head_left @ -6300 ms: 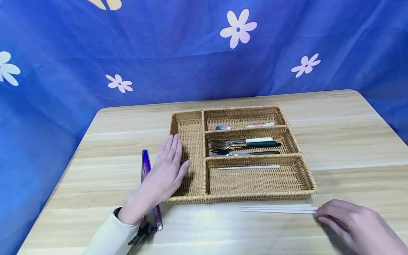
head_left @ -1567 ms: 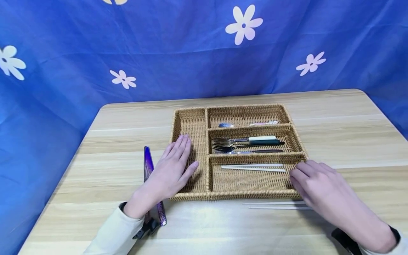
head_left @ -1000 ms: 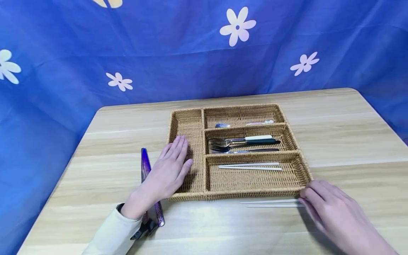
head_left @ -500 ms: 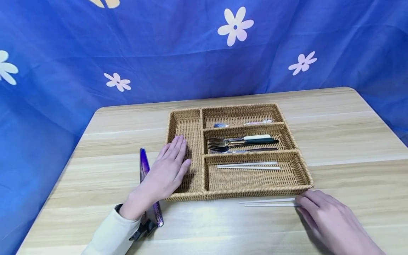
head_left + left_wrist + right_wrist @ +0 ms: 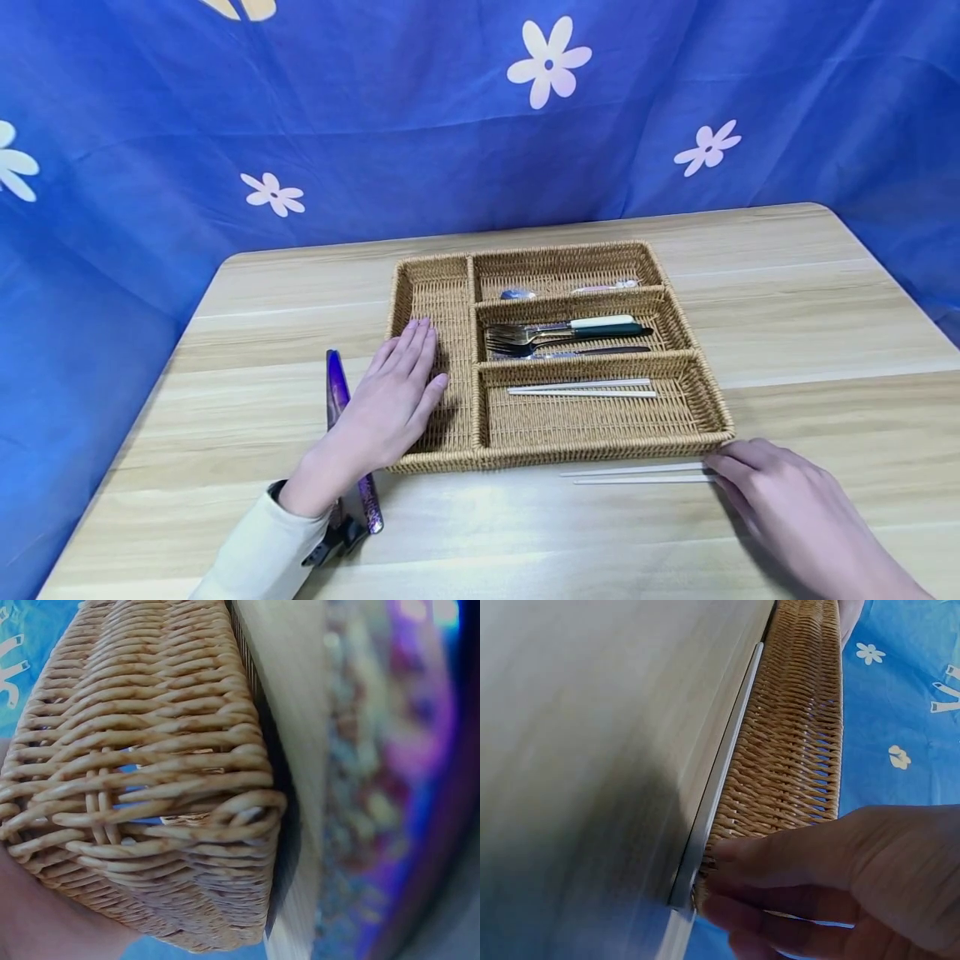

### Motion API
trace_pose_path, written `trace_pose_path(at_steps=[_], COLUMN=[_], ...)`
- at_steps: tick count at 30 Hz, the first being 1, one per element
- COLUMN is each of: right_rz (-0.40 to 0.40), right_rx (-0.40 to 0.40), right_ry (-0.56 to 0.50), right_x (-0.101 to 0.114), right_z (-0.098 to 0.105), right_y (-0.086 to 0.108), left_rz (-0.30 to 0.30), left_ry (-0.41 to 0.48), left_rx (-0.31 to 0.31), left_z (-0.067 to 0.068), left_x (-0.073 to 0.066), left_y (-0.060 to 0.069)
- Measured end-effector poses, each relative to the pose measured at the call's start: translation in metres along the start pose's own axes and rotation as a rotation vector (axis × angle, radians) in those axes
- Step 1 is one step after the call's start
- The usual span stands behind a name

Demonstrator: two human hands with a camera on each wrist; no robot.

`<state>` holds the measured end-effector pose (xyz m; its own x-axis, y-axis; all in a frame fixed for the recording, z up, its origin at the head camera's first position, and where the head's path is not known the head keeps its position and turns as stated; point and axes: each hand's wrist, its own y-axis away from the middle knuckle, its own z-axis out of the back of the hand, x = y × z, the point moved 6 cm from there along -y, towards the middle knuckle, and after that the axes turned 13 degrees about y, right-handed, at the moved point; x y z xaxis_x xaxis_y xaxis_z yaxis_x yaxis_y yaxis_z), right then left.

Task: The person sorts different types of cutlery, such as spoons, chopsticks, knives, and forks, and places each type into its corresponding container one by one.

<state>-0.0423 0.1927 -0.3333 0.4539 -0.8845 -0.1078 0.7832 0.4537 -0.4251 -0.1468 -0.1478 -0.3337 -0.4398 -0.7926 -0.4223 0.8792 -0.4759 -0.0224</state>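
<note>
The right hand (image 5: 780,500) is beside the right near corner of a woven tray (image 5: 570,452), its fingers partly curled at the right ends of two white chopsticks (image 5: 645,480). Whether it pinches one of them or only touches it cannot be told, even in the right wrist view. These chopsticks lie on the tabletop (image 5: 840,333) just beside the tray's near wall, between it and the tabletop's near edge, slightly apart at their left ends.

The left hand (image 5: 393,400) lies over the tray's left rim, holding nothing, fingers extended into the long left compartment.

The tray sits around the middle of the tabletop, its far rim near the far edge. In the near right-hand compartment lies another pair of white chopsticks (image 5: 600,393), their right ends apart. The middle one holds a white handle (image 5: 602,322), a dark green handle (image 5: 611,331), a black fork (image 5: 512,350) and a dark-handled knife (image 5: 615,350). The far one holds a spoon (image 5: 517,294), partly hidden by the divider.

A shiny purple object (image 5: 338,383), its kind unclear, is left of the tray, partly behind the left forearm. A blue flowered cloth (image 5: 405,175) hangs behind the tabletop.
</note>
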Motion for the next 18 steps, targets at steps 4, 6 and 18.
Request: trace_pose_path(at_steps=[4,6,18], right_rz=[0.007,0.008,0.033], right_rx=[0.025,0.031,0.08], right_ry=[0.0,0.003,0.006], right_x=[-0.002,-0.003,-0.003], right_z=[-0.006,-0.008,-0.014], right_y=[0.002,0.003,0.006], left_rz=[0.002,0.003,0.004], left_ry=[-0.003,-0.003,-0.002], left_rx=[0.0,0.0,-0.002], left_z=[0.0,0.0,0.0], left_x=[0.0,0.001,0.0], left_y=[0.0,0.001,0.0])
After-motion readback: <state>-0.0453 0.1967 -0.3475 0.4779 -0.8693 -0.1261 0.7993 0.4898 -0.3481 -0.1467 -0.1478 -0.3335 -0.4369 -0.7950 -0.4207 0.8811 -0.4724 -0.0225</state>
